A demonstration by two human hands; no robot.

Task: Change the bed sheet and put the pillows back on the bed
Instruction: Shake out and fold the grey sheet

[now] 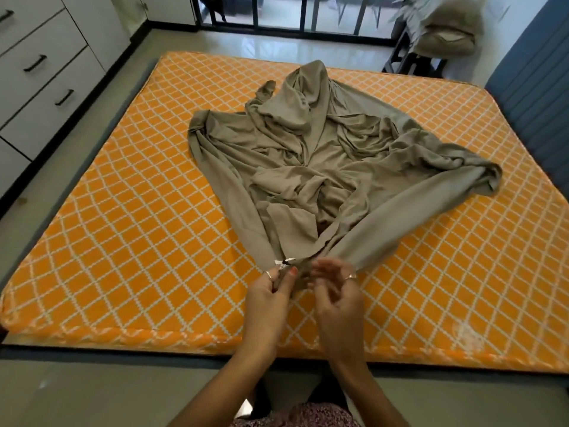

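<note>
bare orange lattice mattress (pixel 123 241) | crumpled taupe bed sheet (pixel 323 155) mid-bed | left hand (pixel 271 291) pinches sheet's tagged corner | right hand (pixel 335 291) loosely curled, grip unclear

1 sheet (pixel 323 155), 1 mattress (pixel 138 241), 2 hands (pixel 271 298).

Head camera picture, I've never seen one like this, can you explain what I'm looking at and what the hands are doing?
The one picture comes from a camera worn on a person's head, looking forward and down, so the two bare hands at the bottom are the wearer's own. Before them lies an orange mattress with a white diamond pattern. On it sits a crumpled taupe sheet, not yet spread. The left hand pinches the sheet's near edge by a small white tag. The right hand is beside it with curled fingers; whether it grips cloth is unclear. Taupe pillows wait on a rack beyond.
</note>
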